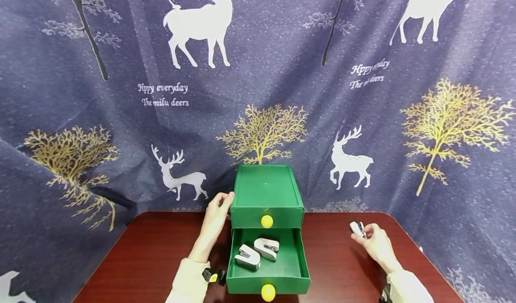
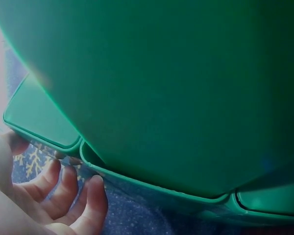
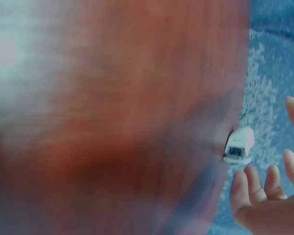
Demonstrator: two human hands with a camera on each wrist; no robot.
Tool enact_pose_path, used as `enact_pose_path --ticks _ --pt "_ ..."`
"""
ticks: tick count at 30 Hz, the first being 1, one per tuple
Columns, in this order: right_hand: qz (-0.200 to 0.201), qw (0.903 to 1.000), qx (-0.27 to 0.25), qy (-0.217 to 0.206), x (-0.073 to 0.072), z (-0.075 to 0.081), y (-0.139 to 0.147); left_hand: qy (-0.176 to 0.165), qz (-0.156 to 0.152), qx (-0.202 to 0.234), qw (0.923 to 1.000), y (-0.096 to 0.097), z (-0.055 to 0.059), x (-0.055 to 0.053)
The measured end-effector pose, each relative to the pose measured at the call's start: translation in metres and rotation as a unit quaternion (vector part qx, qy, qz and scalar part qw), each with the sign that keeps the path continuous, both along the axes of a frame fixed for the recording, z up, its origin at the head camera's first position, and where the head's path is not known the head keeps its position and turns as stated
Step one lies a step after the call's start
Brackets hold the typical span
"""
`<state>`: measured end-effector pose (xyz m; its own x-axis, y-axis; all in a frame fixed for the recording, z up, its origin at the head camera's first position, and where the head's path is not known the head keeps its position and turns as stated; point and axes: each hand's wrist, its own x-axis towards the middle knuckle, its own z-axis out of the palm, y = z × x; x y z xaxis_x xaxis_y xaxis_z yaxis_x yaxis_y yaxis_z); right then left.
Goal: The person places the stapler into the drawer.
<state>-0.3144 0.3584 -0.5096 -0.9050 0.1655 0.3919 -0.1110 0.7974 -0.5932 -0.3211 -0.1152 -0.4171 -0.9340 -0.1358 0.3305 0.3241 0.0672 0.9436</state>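
A green two-drawer box [image 1: 266, 186] stands on the table, its lower drawer [image 1: 300, 258] pulled out. Two small white staplers, a left one [image 1: 251, 259] and a right one [image 1: 264, 249], lie in that drawer. My left hand [image 1: 215, 215] rests against the left side of the box near its upper front corner, fingers loosely bent in the left wrist view. Over the right part of the table, my right hand [image 1: 376, 244] reaches to a third white stapler [image 1: 357, 229]. In the right wrist view this stapler [image 3: 241, 143] lies just beyond the spread fingertips.
Round yellow knobs mark the upper drawer front [image 1: 267, 221] and lower drawer front [image 1: 268, 292]. The reddish-brown table [image 1: 161, 244] ends at a dark blue cloth [image 1: 282, 83] with white deer and gold trees hanging behind it. The upper drawer is closed.
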Motion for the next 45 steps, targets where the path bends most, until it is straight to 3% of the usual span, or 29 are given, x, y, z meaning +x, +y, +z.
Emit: enact_pose_path --ticks 8,13,21,32,39,45 --pt "-0.042 0.9979 -0.016 -0.048 -0.020 0.002 0.009 -0.008 -0.002 -0.004 1.0000 0.000 0.006 0.004" --pt "-0.078 0.9927 -0.052 -0.076 -0.032 0.001 0.004 0.008 0.008 -0.010 0.9999 -0.002 0.002 -0.002" --pt "-0.096 0.9835 -0.063 -0.140 -0.037 0.004 -0.001 -0.001 -0.009 0.006 0.9999 0.000 0.002 -0.002" --pt "-0.058 0.9891 0.047 -0.127 -0.042 -0.001 0.007 -0.020 -0.007 0.001 0.9998 0.000 0.009 0.003" --pt "-0.058 0.9903 0.032 -0.122 -0.041 -0.002 0.007 -0.013 -0.014 -0.010 0.9998 0.004 0.030 0.026" --pt "-0.046 0.9932 0.023 -0.105 -0.041 0.000 0.005 -0.010 -0.009 -0.013 0.9998 0.003 0.030 0.028"
